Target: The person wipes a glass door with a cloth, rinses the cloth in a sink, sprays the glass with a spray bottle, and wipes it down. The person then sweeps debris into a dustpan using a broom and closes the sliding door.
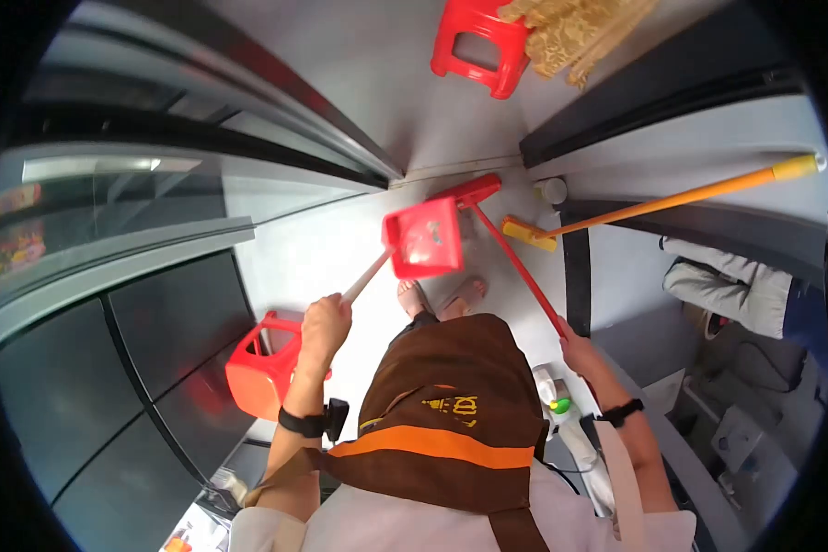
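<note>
My left hand (326, 329) is wrapped around the pale handle of a red dustpan (425, 250), which is held low over the light floor in front of my feet. Small dark marks show inside the pan; I cannot tell whether they are dirt or a label. In my right hand (580, 352) is the red stick of a broom (517, 262), its fingers closed near the upper end. The broom's red head (477, 189) lies just beyond the dustpan, by the doorway, partly behind the pan's far edge.
A red stool (265, 373) stands by my left forearm. Another red stool (484, 46) is past the doorway. An orange-handled tool (681, 198) leans at the right wall, its yellow head (528, 234) on the floor. Dark cabinets (170, 359) line the left side. A person's light trousers (736, 281) show at right.
</note>
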{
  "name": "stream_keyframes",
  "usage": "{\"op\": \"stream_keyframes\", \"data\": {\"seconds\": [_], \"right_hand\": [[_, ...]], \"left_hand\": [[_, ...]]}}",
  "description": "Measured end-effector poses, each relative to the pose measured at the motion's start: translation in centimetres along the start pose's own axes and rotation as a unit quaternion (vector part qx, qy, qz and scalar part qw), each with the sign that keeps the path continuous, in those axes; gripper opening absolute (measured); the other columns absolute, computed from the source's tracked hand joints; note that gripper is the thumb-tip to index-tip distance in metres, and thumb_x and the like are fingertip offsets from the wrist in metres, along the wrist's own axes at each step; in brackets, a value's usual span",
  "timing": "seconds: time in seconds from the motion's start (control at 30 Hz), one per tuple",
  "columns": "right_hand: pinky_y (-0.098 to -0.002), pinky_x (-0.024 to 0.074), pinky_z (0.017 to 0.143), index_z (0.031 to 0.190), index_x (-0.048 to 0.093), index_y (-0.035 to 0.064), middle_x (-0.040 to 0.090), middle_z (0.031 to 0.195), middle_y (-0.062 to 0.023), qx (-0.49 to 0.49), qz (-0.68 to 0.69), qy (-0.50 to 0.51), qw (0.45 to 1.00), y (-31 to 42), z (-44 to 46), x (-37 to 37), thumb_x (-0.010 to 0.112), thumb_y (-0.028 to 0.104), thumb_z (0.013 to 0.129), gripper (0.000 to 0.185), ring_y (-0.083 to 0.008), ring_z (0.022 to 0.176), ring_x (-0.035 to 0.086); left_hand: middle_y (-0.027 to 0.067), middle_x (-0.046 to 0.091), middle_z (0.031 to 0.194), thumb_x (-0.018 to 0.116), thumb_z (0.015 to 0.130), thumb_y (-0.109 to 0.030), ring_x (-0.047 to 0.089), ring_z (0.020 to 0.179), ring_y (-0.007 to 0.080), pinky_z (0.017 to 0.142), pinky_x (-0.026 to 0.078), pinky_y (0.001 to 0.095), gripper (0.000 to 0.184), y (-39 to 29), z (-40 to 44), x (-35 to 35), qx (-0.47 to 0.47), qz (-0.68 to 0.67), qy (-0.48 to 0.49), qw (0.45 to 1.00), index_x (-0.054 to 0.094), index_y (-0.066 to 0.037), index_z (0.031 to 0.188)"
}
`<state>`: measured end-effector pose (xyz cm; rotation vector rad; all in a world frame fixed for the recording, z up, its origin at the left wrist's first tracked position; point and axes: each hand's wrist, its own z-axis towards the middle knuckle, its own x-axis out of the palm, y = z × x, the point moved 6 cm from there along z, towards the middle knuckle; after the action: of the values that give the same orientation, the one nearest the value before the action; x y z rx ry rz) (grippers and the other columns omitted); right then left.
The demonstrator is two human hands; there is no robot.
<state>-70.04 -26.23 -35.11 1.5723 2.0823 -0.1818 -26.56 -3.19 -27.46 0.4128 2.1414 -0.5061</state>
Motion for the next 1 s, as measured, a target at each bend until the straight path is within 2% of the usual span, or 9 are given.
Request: {"op": "stream_keyframes", "data": {"seconds": [0.2, 0.27, 0.33, 0.4, 0.47, 0.53, 0.73, 0.83, 1.0], "right_hand": [[-0.0522, 0.0462, 0.070, 0.141, 0.019, 0.0205, 0.060, 0.084, -0.0280, -0.108, -0.090, -0.077, 0.987, 6.7, 7.8, -5.2, 0.038, 0.021, 0.092, 0.053, -0.0454, 0.078, 0.059], [-0.0515, 0.0468, 0.069, 0.141, 0.019, 0.0198, 0.060, 0.083, -0.0280, -0.098, -0.120, -0.100, 0.983, 9.8, 13.6, -4.5, 0.040, 0.020, 0.091, 0.054, -0.0455, 0.078, 0.058], [-0.0517, 0.0468, 0.069, 0.141, 0.018, 0.0199, 0.060, 0.083, -0.0279, -0.074, -0.091, -0.059, 0.991, 12.3, 13.0, -3.4, 0.041, 0.020, 0.091, 0.055, -0.0456, 0.077, 0.058], [-0.0518, 0.0469, 0.068, 0.141, 0.017, 0.0199, 0.061, 0.082, -0.0278, -0.033, -0.058, -0.011, 0.998, 10.6, 11.6, -0.4, 0.042, 0.019, 0.090, 0.057, -0.0457, 0.076, 0.058], [-0.0524, 0.0465, 0.067, 0.142, 0.015, 0.0215, 0.061, 0.080, -0.0274, -0.085, -0.125, -0.062, 0.987, 6.3, 9.8, 1.3, 0.043, 0.019, 0.090, 0.059, -0.0454, 0.074, 0.059], [-0.0522, 0.0463, 0.067, 0.142, 0.014, 0.0238, 0.061, 0.078, -0.0267, -0.055, -0.146, -0.035, 0.987, 3.5, 7.2, 1.4, 0.043, 0.019, 0.090, 0.059, -0.0445, 0.072, 0.059], [-0.0510, 0.0469, 0.067, 0.142, 0.016, 0.0244, 0.061, 0.076, -0.0251, -0.110, -0.172, -0.024, 0.979, 7.9, 2.7, -3.5, 0.044, 0.019, 0.090, 0.059, -0.0426, 0.073, 0.060], [-0.0504, 0.0476, 0.067, 0.141, 0.019, 0.0246, 0.062, 0.078, -0.0235, -0.094, -0.245, -0.035, 0.964, 12.1, 7.1, -3.2, 0.046, 0.020, 0.089, 0.059, -0.0411, 0.074, 0.061], [-0.0497, 0.0482, 0.067, 0.141, 0.021, 0.0263, 0.062, 0.079, -0.0208, -0.086, -0.276, -0.037, 0.956, 9.0, 7.8, -2.1, 0.046, 0.022, 0.089, 0.058, -0.0391, 0.075, 0.062]], "left_hand": [[0.0253, 0.063, 0.079, 0.049, 0.081, -0.025, 0.063, 0.078, 0.0395, 0.075, 0.050, 0.0460, 0.031, 13.8, -3.4, 7.2, -0.134, -0.059, 0.007, 0.989, 0.067, -0.002, 0.088], [0.0257, 0.063, 0.080, 0.051, 0.079, -0.025, 0.063, 0.079, 0.0397, 0.076, 0.050, 0.0450, 0.030, 16.3, -4.1, 9.3, -0.168, -0.060, 0.027, 0.984, 0.067, -0.001, 0.089], [0.0267, 0.063, 0.081, 0.051, 0.079, -0.024, 0.062, 0.080, 0.0404, 0.077, 0.050, 0.0454, 0.030, 18.7, -4.0, 10.5, -0.194, -0.072, 0.019, 0.978, 0.067, -0.001, 0.088], [0.0269, 0.062, 0.082, 0.050, 0.080, -0.025, 0.062, 0.081, 0.0407, 0.077, 0.050, 0.0464, 0.031, 19.3, -4.2, 10.6, -0.204, -0.080, 0.041, 0.975, 0.067, -0.001, 0.089], [0.0281, 0.060, 0.075, 0.047, 0.081, -0.027, 0.062, 0.077, 0.0411, 0.075, 0.048, 0.0480, 0.033, 19.5, -3.7, 10.7, -0.204, -0.064, -0.027, 0.977, 0.067, -0.001, 0.083], [0.0283, 0.061, 0.077, 0.046, 0.082, -0.028, 0.062, 0.080, 0.0413, 0.076, 0.049, 0.0480, 0.034, 19.5, -2.6, 10.9, -0.222, -0.075, -0.017, 0.972, 0.066, 0.000, 0.083], [0.0220, 0.064, 0.088, 0.049, 0.084, -0.034, 0.063, 0.085, 0.0365, 0.076, 0.051, 0.0448, 0.036, 20.9, 1.2, 12.9, -0.255, -0.017, 0.009, 0.967, 0.065, -0.002, 0.086], [0.0232, 0.064, 0.092, 0.048, 0.085, -0.034, 0.063, 0.086, 0.0374, 0.077, 0.051, 0.0444, 0.039, 19.5, 1.8, 11.6, -0.278, -0.026, 0.032, 0.960, 0.062, 0.001, 0.090], [0.0242, 0.063, 0.093, 0.047, 0.085, -0.033, 0.063, 0.088, 0.0382, 0.077, 0.051, 0.0449, 0.041, 20.4, 4.1, 12.6, -0.250, -0.026, 0.044, 0.967, 0.061, 0.005, 0.094]]}}
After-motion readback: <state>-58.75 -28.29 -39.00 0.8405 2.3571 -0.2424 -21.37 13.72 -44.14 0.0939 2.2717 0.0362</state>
